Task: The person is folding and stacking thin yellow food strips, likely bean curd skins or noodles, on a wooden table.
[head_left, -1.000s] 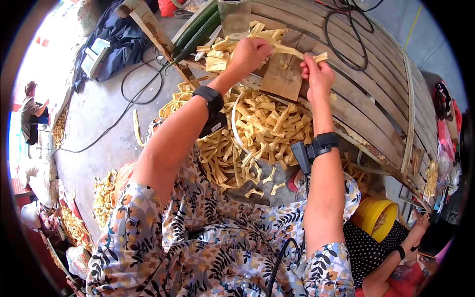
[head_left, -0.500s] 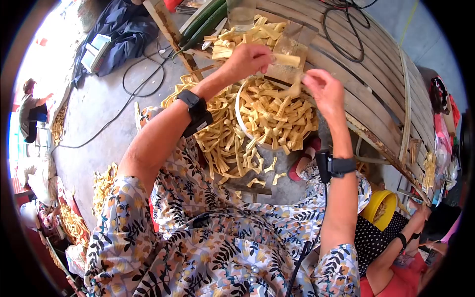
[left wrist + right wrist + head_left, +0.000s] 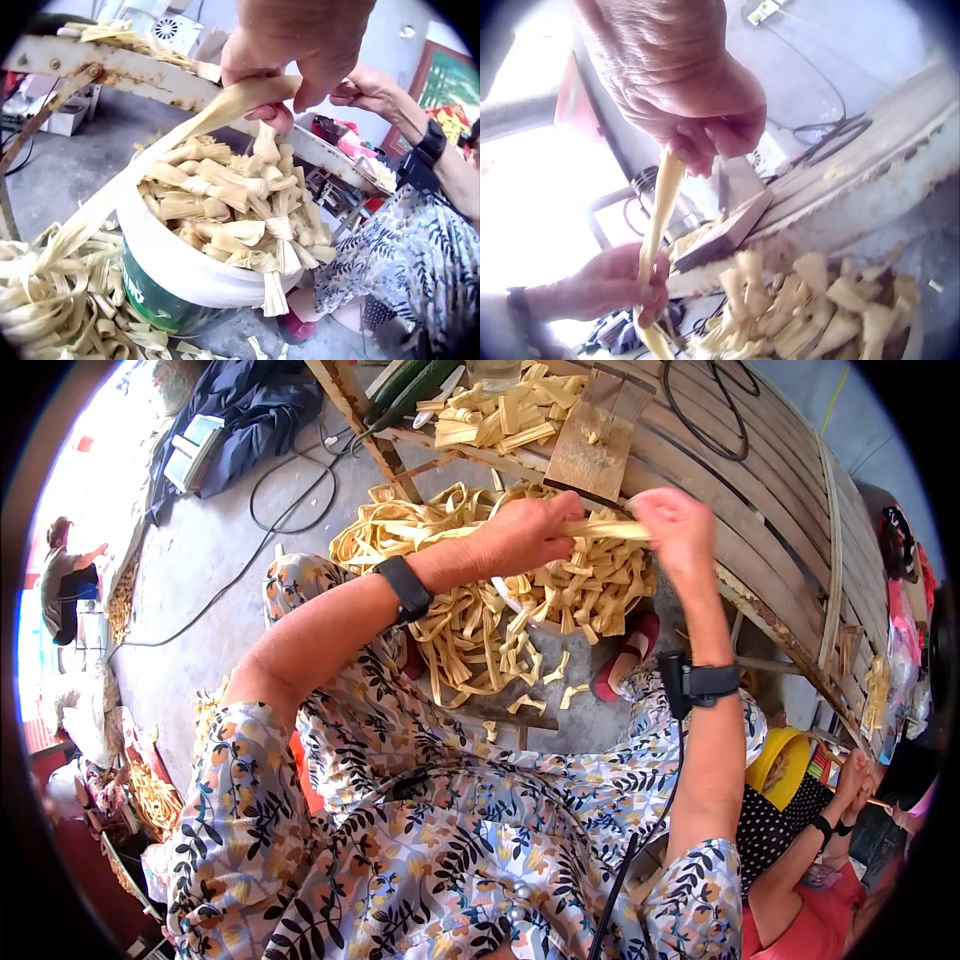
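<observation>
A long pale yellow strip [image 3: 612,531] runs taut between my two hands. My left hand [image 3: 525,535] grips it near the middle, and its tail slopes down to the heap of loose strips [image 3: 67,277] in the left wrist view. At the other end, my right hand [image 3: 682,525] pinches the strip with fingers curled in. Both hands are over a white bucket [image 3: 150,236] with a green label, heaped with short knotted pieces [image 3: 217,187] of the same material. In the head view my left forearm and hand cover part of the bucket.
A slatted bench [image 3: 760,520] with a rusty edge stands ahead, bearing a wooden board [image 3: 585,455], flat cut pieces [image 3: 500,420], green cucumbers [image 3: 410,395] and a black cable [image 3: 715,435]. Several knots lie on the floor. Another person sits at right near a yellow bucket [image 3: 790,765].
Both hands came back from the board toward me. A blurred piece dropped below the right hand toward the bucket half a second ago; now that hand pinches the strip the left hand holds.
</observation>
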{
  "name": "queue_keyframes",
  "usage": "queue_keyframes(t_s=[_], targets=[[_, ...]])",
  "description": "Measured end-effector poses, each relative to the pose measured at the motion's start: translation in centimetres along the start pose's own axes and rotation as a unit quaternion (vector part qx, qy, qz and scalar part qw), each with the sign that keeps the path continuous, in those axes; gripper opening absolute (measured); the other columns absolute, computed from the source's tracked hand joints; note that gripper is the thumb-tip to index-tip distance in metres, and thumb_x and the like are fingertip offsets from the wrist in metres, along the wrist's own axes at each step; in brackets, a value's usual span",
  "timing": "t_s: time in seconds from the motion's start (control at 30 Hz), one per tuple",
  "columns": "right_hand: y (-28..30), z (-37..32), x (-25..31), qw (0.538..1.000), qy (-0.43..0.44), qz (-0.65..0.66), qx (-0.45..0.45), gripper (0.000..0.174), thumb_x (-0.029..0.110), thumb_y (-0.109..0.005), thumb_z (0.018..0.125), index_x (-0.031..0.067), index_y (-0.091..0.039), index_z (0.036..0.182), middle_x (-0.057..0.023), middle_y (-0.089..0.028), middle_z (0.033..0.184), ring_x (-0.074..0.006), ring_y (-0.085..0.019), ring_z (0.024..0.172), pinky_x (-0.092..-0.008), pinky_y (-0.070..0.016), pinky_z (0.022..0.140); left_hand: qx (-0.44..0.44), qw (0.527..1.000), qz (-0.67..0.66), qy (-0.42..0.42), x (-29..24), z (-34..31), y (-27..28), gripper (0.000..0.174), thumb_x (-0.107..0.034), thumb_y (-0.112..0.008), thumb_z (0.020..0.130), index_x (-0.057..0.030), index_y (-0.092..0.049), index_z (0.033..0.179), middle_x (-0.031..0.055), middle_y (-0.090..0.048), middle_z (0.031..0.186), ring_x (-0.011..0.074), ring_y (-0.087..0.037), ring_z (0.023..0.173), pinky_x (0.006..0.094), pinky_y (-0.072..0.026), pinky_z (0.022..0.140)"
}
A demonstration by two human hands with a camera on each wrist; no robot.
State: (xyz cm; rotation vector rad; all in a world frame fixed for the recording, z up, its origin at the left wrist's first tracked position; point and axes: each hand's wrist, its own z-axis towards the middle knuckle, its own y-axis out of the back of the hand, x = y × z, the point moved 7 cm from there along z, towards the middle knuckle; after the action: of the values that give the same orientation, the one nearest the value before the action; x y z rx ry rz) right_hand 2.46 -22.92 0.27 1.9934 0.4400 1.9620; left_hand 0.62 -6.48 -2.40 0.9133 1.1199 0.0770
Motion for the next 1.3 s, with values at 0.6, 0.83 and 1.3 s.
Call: queue_keyframes(t_s=[0.6,0.83,1.3], targets=[[-5.2,-5.3,6.4,0.898,-0.027,0.252,0.361,0.035,0.025,-0.066,0.077,0.0029,-0.059,0.104,-0.0001,-0.057,0.072,-0.0005,-0.039,0.046,-0.0162,-0.0293,0.041,0.078,0.969,-0.232,0.036,0.1,1.0,5.1,0.027,-0.025,-0.048,0.089,-0.0025,-0.060,0.098,0.0016,-0.058,0.081,0.0083,-0.054,0.073,0.0217,-0.0450,0.066],[-4.8,-2.8,4.6,0.957,0.077,0.178,0.216,0.035,0.016,-0.064,0.078,-0.0001,-0.056,0.108,-0.0055,-0.063,0.082,-0.0036,-0.053,0.055,-0.0156,-0.0419,0.053,0.286,0.644,-0.703,0.097,-0.6,-0.1,-3.3,0.029,-0.027,-0.044,0.091,0.0004,-0.054,0.093,-0.0007,-0.052,0.065,-0.0005,-0.040,0.049,0.0151,-0.0351,0.044],[-3.0,-1.7,4.1,0.979,0.181,-0.077,-0.050,0.018,0.018,-0.065,0.076,0.0029,-0.064,0.086,-0.0033,-0.059,0.068,-0.0066,-0.049,0.056,-0.0271,-0.0410,0.051,-0.123,0.869,-0.468,0.106,0.4,1.4,1.5,0.018,-0.014,-0.048,0.089,0.0013,-0.056,0.092,0.0049,-0.058,0.072,0.0074,-0.053,0.052,0.0188,-0.0449,0.048]])
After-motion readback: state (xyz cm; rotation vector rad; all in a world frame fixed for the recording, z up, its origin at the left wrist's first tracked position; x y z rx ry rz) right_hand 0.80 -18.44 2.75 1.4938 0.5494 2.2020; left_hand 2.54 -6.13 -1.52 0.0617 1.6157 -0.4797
